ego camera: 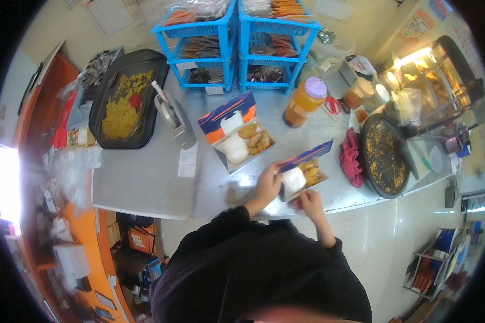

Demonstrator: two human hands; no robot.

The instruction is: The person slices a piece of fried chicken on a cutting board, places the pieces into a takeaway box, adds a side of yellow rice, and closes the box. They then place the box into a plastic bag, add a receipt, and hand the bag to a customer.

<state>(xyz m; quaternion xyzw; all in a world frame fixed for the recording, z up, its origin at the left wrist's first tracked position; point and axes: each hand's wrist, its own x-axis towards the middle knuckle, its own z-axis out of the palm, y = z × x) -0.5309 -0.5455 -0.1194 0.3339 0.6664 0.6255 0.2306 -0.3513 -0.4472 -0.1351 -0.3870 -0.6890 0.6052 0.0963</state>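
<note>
My left hand [269,183] grips the left side of a small cardboard meal box [322,174], by its raised blue lid. In that box lie a white wrapped portion [294,180] and golden-brown fried pieces [310,173]. At the box's near edge is my right hand [312,202], its fingers bent against a small reddish item [296,204] that is too blurred to name. Farther back and to the left stands a second open meal box [242,166], holding a white wrapped portion [235,149] and fried pieces [259,142].
Behind the boxes stand a lidded sauce bottle [303,103] and blue tiered baskets [226,56]. A tape dispenser [177,121] and a black tray of yellow food [155,97] are at left. Red scissors [333,105], a maroon cloth [351,159] and a dark round pan [404,161] lie right.
</note>
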